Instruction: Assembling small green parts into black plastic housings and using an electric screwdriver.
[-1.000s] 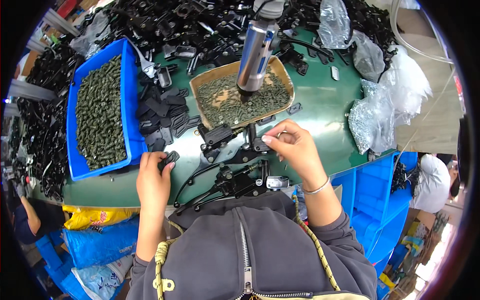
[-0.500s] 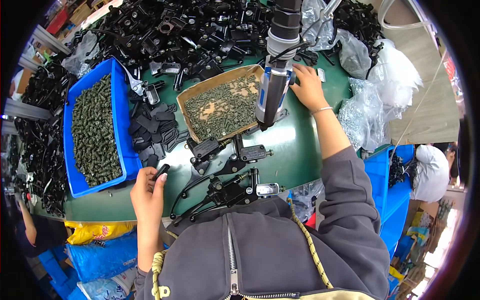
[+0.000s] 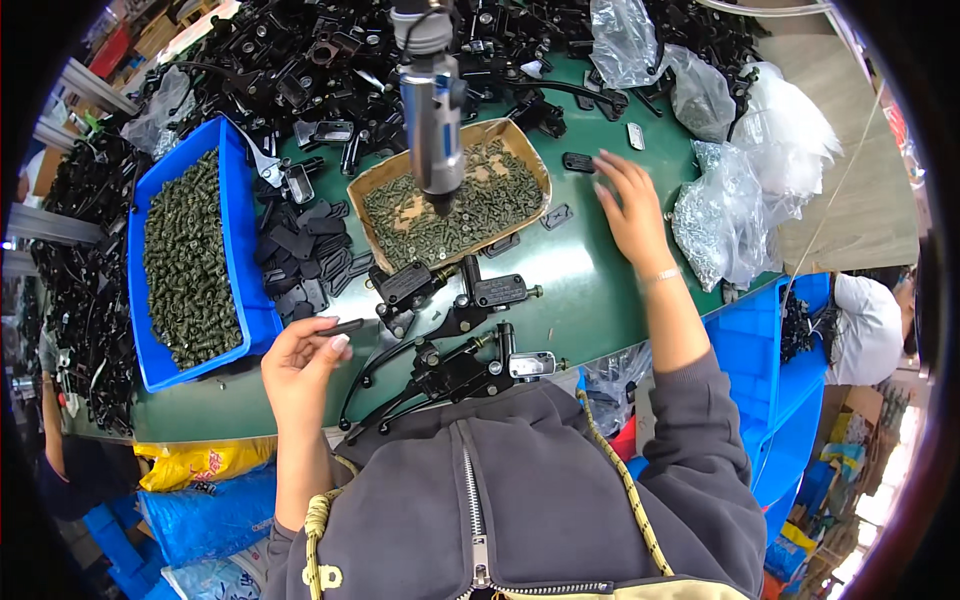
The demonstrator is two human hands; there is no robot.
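Two hands work apart: the left hand [image 3: 300,360] pinches a small flat black plate [image 3: 340,327] near the brake lever assemblies [image 3: 450,365], while the right hand [image 3: 630,205], fingers spread and empty, reaches over the green tabletop [image 3: 590,290] toward a black cover [image 3: 578,162].

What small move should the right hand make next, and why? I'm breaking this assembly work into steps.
Probably lower the right hand onto the small black plate by its fingertips and pinch it: the open hand hovers there, while the left hand already holds a flat black plate.
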